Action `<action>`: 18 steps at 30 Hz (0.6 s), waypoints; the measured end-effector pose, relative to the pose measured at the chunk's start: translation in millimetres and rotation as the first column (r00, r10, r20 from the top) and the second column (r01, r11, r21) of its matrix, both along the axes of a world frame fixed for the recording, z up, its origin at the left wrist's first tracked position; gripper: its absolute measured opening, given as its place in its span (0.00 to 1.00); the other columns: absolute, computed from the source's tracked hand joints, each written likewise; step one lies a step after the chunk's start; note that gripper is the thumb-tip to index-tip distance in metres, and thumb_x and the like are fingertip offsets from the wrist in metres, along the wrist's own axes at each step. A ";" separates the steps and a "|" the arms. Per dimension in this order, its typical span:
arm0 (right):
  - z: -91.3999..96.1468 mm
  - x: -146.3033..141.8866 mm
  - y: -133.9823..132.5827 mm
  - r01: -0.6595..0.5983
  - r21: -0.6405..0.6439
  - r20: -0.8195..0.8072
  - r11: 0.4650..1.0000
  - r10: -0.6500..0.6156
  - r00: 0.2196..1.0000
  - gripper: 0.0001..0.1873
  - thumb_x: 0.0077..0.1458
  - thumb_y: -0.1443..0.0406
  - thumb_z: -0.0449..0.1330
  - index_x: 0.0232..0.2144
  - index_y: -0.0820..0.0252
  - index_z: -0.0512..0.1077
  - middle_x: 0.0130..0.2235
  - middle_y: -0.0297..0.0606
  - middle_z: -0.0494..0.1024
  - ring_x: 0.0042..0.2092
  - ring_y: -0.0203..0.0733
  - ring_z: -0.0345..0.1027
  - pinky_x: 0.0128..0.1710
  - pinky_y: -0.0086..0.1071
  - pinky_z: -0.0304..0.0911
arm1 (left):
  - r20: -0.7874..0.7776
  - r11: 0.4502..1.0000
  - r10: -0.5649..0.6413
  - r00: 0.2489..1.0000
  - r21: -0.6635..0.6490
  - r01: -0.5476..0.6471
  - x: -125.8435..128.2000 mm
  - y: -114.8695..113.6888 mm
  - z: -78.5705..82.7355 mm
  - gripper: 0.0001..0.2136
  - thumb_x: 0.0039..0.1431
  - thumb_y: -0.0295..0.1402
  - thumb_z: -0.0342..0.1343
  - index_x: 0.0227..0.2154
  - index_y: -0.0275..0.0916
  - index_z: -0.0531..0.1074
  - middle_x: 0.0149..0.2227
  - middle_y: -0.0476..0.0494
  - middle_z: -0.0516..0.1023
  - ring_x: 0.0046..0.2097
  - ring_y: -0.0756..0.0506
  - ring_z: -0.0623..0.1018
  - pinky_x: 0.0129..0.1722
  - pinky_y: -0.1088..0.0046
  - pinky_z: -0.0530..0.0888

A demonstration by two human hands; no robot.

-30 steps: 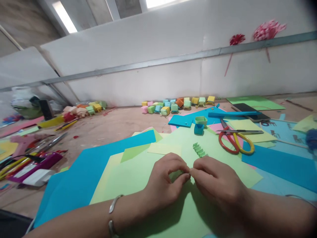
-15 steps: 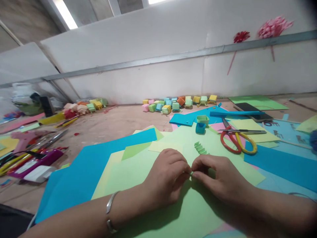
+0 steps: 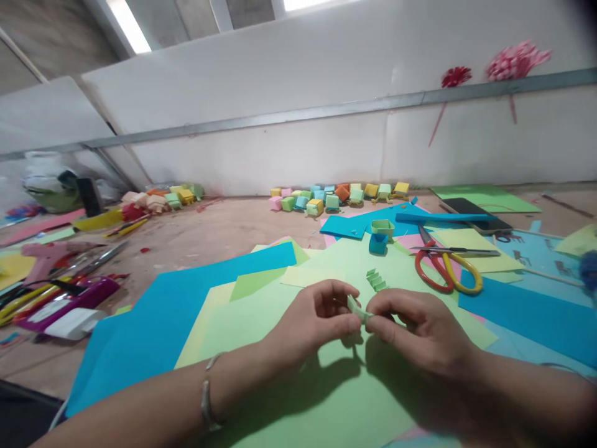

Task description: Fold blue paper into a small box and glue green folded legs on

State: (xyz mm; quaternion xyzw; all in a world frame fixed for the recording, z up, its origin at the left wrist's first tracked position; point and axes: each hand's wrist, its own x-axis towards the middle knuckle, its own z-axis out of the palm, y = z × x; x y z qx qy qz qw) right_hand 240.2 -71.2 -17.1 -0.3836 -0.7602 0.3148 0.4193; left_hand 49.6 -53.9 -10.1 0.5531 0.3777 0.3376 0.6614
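Note:
A small folded light green paper strip [image 3: 357, 307] is held between my two hands above the pale green sheets [image 3: 289, 398]. My right hand [image 3: 422, 330] pinches its right end between thumb and forefinger. At the other end, my left hand [image 3: 317, 317] has its thumb against the strip and its fingers curled behind, partly hidden. Just beyond the hands lies a zigzag-folded green strip [image 3: 375, 281]. Farther back, a small green paper box [image 3: 382, 227] stands by a blue paper piece [image 3: 377, 244].
Scissors [image 3: 452, 277] with red and yellow handles lie at right, a craft knife [image 3: 459, 251] across them. A phone [image 3: 476, 214] rests behind. Several small paper boxes [image 3: 333, 203] line the wall. A pink glue gun [image 3: 49, 260] and a purple tool [image 3: 74, 302] lie at left.
My left hand has turned and opened its fingers somewhat, so more of the folded green strip shows. The right hand keeps its pinch. The view has tilted slightly.

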 end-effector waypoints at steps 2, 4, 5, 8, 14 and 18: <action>-2.3 0.3 2.0 0.063 -0.037 -0.087 0.997 -0.066 0.994 0.09 0.57 0.61 0.58 0.28 0.60 0.73 0.26 0.34 0.74 0.29 0.36 0.67 0.29 0.28 0.63 | 0.127 0.978 0.036 0.991 -0.207 -0.009 1.7 0.3 -1.4 0.19 0.41 0.34 0.70 0.37 0.34 0.74 0.30 0.46 0.75 0.29 0.52 0.72 0.30 0.76 0.68; -4.9 0.2 4.1 0.114 -0.031 -0.095 0.993 -0.117 0.989 0.09 0.56 0.60 0.60 0.28 0.59 0.73 0.27 0.34 0.74 0.29 0.36 0.67 0.30 0.28 0.63 | 0.171 0.946 0.065 0.983 -0.324 -0.006 3.6 -1.4 -2.5 0.17 0.39 0.33 0.72 0.33 0.33 0.74 0.28 0.47 0.74 0.27 0.54 0.70 0.28 0.79 0.65; -5.9 -0.1 4.7 0.123 -0.016 -0.076 0.992 -0.124 0.989 0.08 0.56 0.61 0.60 0.28 0.59 0.73 0.26 0.34 0.74 0.29 0.36 0.67 0.30 0.28 0.63 | 0.176 0.937 0.083 0.981 -0.348 -0.017 4.5 -2.5 -3.0 0.16 0.38 0.33 0.72 0.30 0.33 0.74 0.26 0.49 0.73 0.26 0.55 0.69 0.27 0.80 0.63; -6.9 -1.4 4.1 0.097 0.054 0.002 0.994 -0.097 0.995 0.08 0.56 0.64 0.59 0.25 0.58 0.72 0.25 0.33 0.73 0.28 0.35 0.66 0.28 0.28 0.61 | 0.190 0.930 0.152 0.970 -0.361 -0.075 5.9 -4.0 -5.1 0.17 0.37 0.35 0.73 0.25 0.34 0.71 0.21 0.52 0.70 0.23 0.56 0.66 0.24 0.80 0.60; -4.4 -1.6 2.5 0.033 0.025 0.074 0.999 -0.035 0.997 0.08 0.56 0.67 0.55 0.26 0.58 0.70 0.27 0.34 0.74 0.30 0.36 0.66 0.31 0.30 0.62 | 0.114 0.993 0.080 0.990 -0.099 -0.069 -0.3 4.0 -5.0 0.17 0.41 0.39 0.70 0.24 0.36 0.67 0.22 0.52 0.70 0.23 0.54 0.67 0.24 0.78 0.62; -2.3 0.0 4.6 0.018 -0.150 0.015 0.988 -0.016 1.000 0.10 0.60 0.61 0.53 0.34 0.59 0.72 0.30 0.35 0.74 0.32 0.37 0.67 0.31 0.30 0.63 | -0.223 0.932 0.113 0.968 0.362 -0.025 -3.9 5.5 4.1 0.08 0.48 0.33 0.61 0.23 0.37 0.67 0.23 0.52 0.69 0.25 0.52 0.67 0.25 0.76 0.64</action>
